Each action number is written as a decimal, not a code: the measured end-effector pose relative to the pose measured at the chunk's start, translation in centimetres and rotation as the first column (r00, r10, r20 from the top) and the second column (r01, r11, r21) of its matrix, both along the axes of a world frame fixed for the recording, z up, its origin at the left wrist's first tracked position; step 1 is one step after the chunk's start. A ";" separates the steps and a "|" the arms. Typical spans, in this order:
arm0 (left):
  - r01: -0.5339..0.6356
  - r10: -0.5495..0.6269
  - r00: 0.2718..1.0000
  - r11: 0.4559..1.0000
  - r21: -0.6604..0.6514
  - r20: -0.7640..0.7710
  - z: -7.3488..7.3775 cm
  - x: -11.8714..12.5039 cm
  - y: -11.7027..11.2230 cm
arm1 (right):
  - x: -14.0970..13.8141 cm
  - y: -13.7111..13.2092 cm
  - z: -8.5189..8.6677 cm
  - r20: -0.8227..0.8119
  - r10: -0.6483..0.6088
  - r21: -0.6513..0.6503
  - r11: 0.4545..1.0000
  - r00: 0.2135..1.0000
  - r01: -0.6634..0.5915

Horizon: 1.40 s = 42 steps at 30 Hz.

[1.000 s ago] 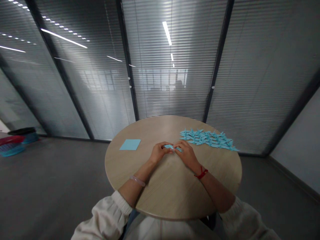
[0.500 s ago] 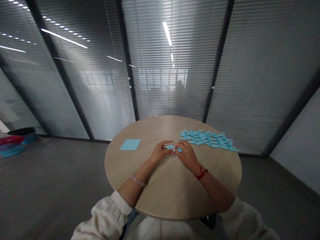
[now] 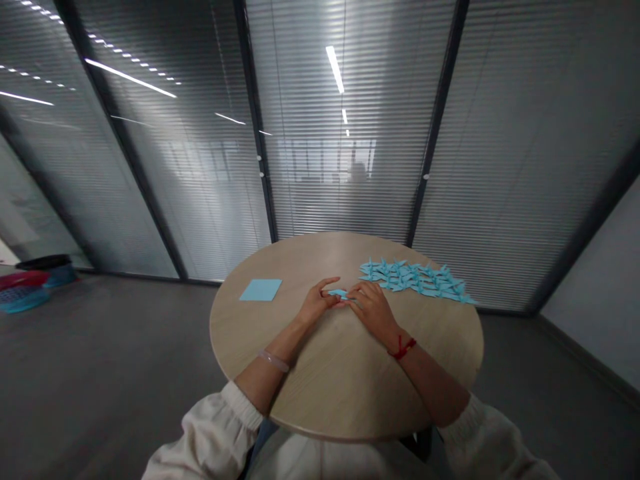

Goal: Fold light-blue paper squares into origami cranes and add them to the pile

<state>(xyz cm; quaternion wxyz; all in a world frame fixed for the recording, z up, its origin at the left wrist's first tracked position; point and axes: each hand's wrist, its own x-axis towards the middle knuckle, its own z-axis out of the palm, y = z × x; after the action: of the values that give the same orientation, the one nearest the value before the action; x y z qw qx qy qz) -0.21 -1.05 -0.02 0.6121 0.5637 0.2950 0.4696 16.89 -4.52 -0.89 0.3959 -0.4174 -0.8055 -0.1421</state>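
Observation:
Between my two hands is a small folded piece of light-blue origami paper [image 3: 339,293], partly covered by my fingers. My left hand [image 3: 316,301] grips its left side with the thumb and lower fingers, while the index finger is lifted and stretched out above it. My right hand [image 3: 371,305] pinches the right end of the paper, its fingertips close to those of the left. Both hands are just over the middle of the round wooden table [image 3: 350,373].
Several folded light-blue paper cranes [image 3: 415,277] stand in rows at the table's back right. Flat blue paper sheets [image 3: 261,290] lie on the left. Baskets [image 3: 24,291] sit on the floor at far left. A glass partition with blinds [image 3: 345,193] rises behind the table.
My right hand has shifted slightly left, covering more of the folded paper. The index finger of my left hand has lifted a little. The cranes and flat sheets stay put.

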 end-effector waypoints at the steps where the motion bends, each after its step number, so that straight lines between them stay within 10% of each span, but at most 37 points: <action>1: -0.006 0.006 1.000 1.000 0.017 -0.023 0.0 0.0 0.0 | 0.1 0.1 0.0 0.000 -0.003 -0.007 1.000 1.000 0.003; 19: 0.018 0.150 0.909 0.918 0.397 -0.388 0.1 -0.4 0.3 | 0.2 1.3 -0.7 -0.513 0.107 -0.213 0.945 0.852 -0.248; 42: -0.120 0.296 0.882 0.893 0.435 -0.365 0.4 -0.7 0.7 | -0.2 0.8 -0.7 -0.343 0.114 -0.161 0.971 0.932 -0.177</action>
<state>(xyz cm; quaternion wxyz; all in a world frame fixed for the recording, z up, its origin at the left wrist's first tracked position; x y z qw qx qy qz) -0.96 -0.39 0.35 0.3502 0.7288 0.3781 0.4508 16.65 -3.77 -1.55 0.4938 -0.4099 -0.7660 0.0370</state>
